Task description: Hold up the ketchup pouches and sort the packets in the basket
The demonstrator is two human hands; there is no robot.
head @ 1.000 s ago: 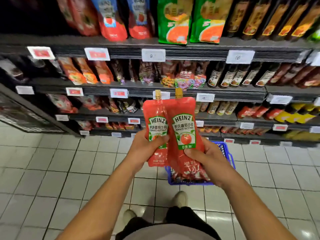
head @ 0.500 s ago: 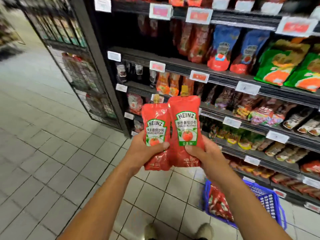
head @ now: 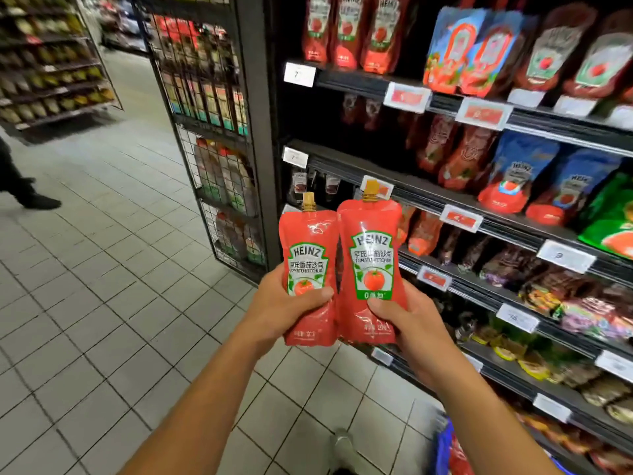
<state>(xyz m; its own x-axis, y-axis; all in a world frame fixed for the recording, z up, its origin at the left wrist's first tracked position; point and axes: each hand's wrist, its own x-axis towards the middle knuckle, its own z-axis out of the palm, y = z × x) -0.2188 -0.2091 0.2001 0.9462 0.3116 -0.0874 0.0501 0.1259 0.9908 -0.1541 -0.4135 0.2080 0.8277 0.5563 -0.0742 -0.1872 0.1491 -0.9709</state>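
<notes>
1. Two red ketchup pouches were held upright and side by side in front of the shelves, their inner edges touching or overlapping slightly.
2. The left pouch (head: 310,269) was gripped low down by the left hand (head: 284,311), with the thumb curled across its front just under the tomato picture and the fingers hidden behind it.
3. The right pouch (head: 371,265) was gripped by the right hand (head: 407,323), the thumb pressed across the front below the green label and the fingers wrapped behind.
4. The right pouch was seen standing slightly higher than the left one; each was topped by a yellow spout cap.
5. Dark store shelves (head: 445,200) stocked with red, blue and green sauce packs were seen behind and to the right of the pouches, with price tags (head: 460,217) fixed along their edges.
6. A wire-mesh rack (head: 219,186) of packets was seen at the shelf end, just left of the pouches.
7. A light tiled floor (head: 102,303) was seen below, and a blue basket (head: 445,447) was partly visible at the bottom edge, near the right forearm.
8. Another person's dark shoe (head: 37,200) was seen at the far left.
</notes>
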